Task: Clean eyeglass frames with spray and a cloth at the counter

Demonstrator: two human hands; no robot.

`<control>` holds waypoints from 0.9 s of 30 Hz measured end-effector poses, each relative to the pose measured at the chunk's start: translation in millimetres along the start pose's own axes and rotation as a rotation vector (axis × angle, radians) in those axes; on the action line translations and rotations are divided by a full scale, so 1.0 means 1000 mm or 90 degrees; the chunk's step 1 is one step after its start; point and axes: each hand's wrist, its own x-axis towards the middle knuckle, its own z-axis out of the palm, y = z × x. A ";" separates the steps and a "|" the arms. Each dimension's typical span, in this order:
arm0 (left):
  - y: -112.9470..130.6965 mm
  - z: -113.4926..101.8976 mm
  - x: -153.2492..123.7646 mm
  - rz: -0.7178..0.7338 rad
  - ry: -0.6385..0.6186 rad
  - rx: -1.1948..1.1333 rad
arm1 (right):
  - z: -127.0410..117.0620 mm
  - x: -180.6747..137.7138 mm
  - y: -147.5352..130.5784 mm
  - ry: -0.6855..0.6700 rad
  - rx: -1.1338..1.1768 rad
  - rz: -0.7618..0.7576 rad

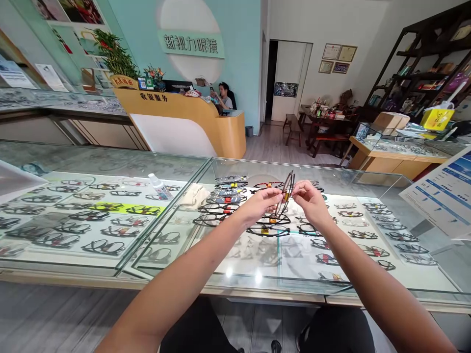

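Both my hands meet above the glass display counter (206, 171). My left hand (263, 202) and my right hand (311, 200) each pinch one thin dark glasses frame (286, 192), held upright between them, with an orange tag near its middle. Below the hands, several more glasses frames (268, 228) lie on the counter top, and rows of frames (103, 230) show inside the case under the glass.
A small white bottle (160, 187) lies on the counter to the left, next to a folded cloth (194, 195). A printed sheet (443, 193) stands at the right. Behind are a yellow reception desk (206, 125) with a seated person (222, 96), a wooden table (324, 122) and shelves (423, 73).
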 end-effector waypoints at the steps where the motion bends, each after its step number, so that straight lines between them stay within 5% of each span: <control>1: 0.000 0.001 -0.001 -0.006 -0.003 -0.001 | 0.000 -0.002 0.000 0.000 -0.025 -0.023; 10: -0.001 0.003 0.000 -0.014 0.007 -0.021 | 0.001 -0.011 -0.002 0.019 -0.177 -0.110; 27: 0.001 0.004 -0.001 0.010 0.040 -0.008 | 0.003 -0.015 -0.009 -0.019 -0.163 -0.077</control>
